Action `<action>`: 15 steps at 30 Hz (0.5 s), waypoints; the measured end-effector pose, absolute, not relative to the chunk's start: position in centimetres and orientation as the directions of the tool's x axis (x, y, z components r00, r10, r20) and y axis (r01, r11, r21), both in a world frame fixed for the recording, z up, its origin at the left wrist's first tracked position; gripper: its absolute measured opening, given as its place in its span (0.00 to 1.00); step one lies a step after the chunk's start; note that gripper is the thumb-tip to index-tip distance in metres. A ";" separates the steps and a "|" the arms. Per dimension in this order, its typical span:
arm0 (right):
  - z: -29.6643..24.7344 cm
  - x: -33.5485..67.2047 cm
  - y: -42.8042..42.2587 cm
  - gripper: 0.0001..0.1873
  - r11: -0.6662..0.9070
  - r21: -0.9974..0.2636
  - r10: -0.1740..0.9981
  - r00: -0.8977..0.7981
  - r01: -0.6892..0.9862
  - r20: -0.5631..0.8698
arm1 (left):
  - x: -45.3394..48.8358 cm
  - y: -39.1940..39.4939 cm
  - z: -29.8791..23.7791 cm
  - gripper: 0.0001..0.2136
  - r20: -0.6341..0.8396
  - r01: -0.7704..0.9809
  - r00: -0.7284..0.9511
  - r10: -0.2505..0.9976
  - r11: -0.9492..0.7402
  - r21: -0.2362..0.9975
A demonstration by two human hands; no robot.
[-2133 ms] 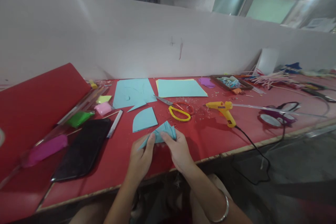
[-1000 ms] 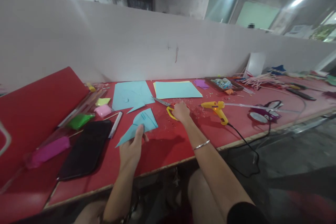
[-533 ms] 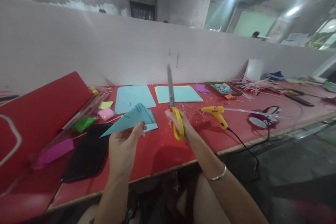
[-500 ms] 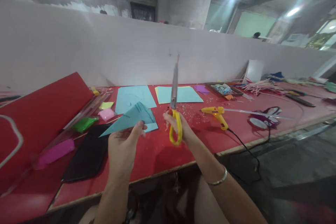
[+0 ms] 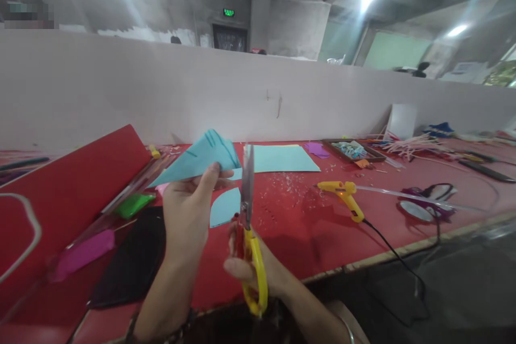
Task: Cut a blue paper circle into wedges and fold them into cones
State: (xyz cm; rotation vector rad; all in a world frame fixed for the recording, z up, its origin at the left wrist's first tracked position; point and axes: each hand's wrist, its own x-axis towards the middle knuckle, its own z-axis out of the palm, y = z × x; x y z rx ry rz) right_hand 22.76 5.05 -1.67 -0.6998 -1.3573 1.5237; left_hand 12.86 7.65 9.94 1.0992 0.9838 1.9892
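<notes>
Between the thumb and fingers of my left hand (image 5: 189, 204) is a light blue foam sheet (image 5: 201, 155), roughly triangular, with dark marker strokes along it. My right hand (image 5: 245, 263) is closed round the yellow handles of a pair of scissors (image 5: 247, 193), whose blades point up and away from me. The blades look closed and stand just right of the sheet. Below the sheet, a cut blue piece (image 5: 226, 207) with one curved edge lies on the red table (image 5: 290, 242).
A yellow glue gun (image 5: 342, 193) with a black cord lies to the right. Blue sheets (image 5: 282, 158) and a tray of bits (image 5: 350, 149) are at the back. A black pouch (image 5: 131, 260), green (image 5: 135, 205) and pink packets (image 5: 85, 252), and a red board (image 5: 80, 183) are left.
The scissors have come lower, nearer to me and slightly left. My left hand has raised the blue sheet a little, showing the curved piece under it. The view has tilted up.
</notes>
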 end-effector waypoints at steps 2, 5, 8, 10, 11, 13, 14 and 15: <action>-2.1 22.8 4.9 0.23 0.100 -0.967 0.917 -0.355 -0.234 0.181 | 13.1 7.9 9.7 0.05 0.376 -0.222 -0.442 0.814 -0.506 0.834; -2.4 23.1 4.6 0.23 0.167 -0.973 0.933 -0.294 -0.159 0.208 | 13.0 8.0 9.8 0.04 0.376 -0.250 -0.459 0.805 -0.523 0.815; -2.0 23.6 4.2 0.27 0.264 -0.963 0.917 -0.293 -0.057 0.269 | 12.6 8.0 10.0 0.05 0.353 -0.260 -0.486 0.799 -0.518 0.815; -1.5 23.8 3.9 0.28 0.333 -0.943 0.907 -0.275 0.003 0.319 | 12.3 8.0 10.0 0.05 0.332 -0.275 -0.500 0.800 -0.511 0.814; -1.2 23.9 3.8 0.29 0.356 -0.934 0.904 -0.266 0.036 0.335 | 12.2 8.0 10.0 0.05 0.324 -0.284 -0.507 0.798 -0.510 0.812; -0.6 24.0 3.6 0.30 0.375 -0.922 0.904 -0.259 0.098 0.340 | 12.0 8.0 9.9 0.05 0.309 -0.299 -0.516 0.799 -0.506 0.809; -0.3 24.0 3.5 0.30 0.374 -0.919 0.906 -0.257 0.121 0.335 | 12.0 7.9 9.9 0.06 0.304 -0.305 -0.519 0.799 -0.505 0.807; 0.0 24.0 3.4 0.30 0.370 -0.919 0.909 -0.257 0.136 0.328 | 11.9 7.8 9.9 0.07 0.300 -0.310 -0.522 0.798 -0.506 0.805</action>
